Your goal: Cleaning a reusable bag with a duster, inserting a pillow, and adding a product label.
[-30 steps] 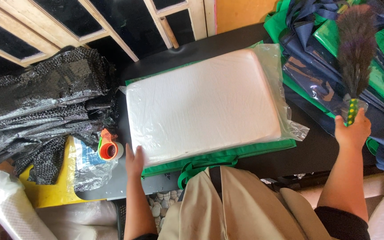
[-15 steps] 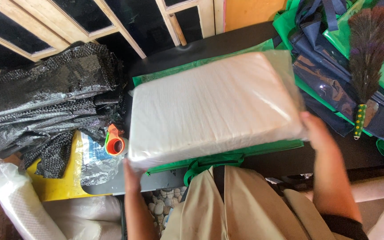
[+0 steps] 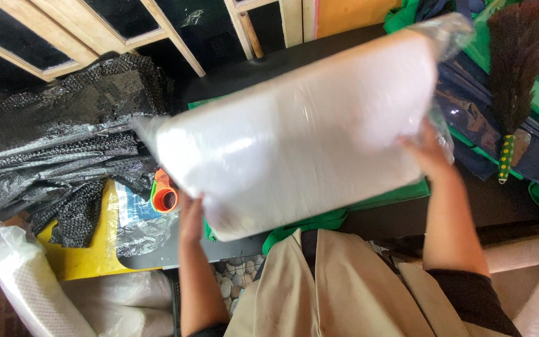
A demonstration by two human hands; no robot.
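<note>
A large flat white bundle wrapped in clear plastic (image 3: 301, 131) is lifted off the table and tilted, its right end higher. My left hand (image 3: 189, 219) grips its lower left corner from beneath. My right hand (image 3: 428, 150) holds its right edge by the loose plastic. Under the bundle a green fabric bag (image 3: 338, 215) lies on the dark table (image 3: 494, 200). A feather duster (image 3: 514, 75) with a green and yellow handle rests on the pile at the right, apart from my hands.
Black bubble wrap (image 3: 63, 137) is heaped at the left. An orange tape dispenser (image 3: 165, 193) sits by a yellow sheet (image 3: 82, 259). White foam rolls (image 3: 26, 287) lie at lower left. Green and navy bags (image 3: 531, 143) pile at right. Wooden frames (image 3: 176, 37) stand behind.
My right hand set the feather duster down on the bags and took the bundle's right edge. Both hands then raised the white bundle off the green bag and tilted it.
</note>
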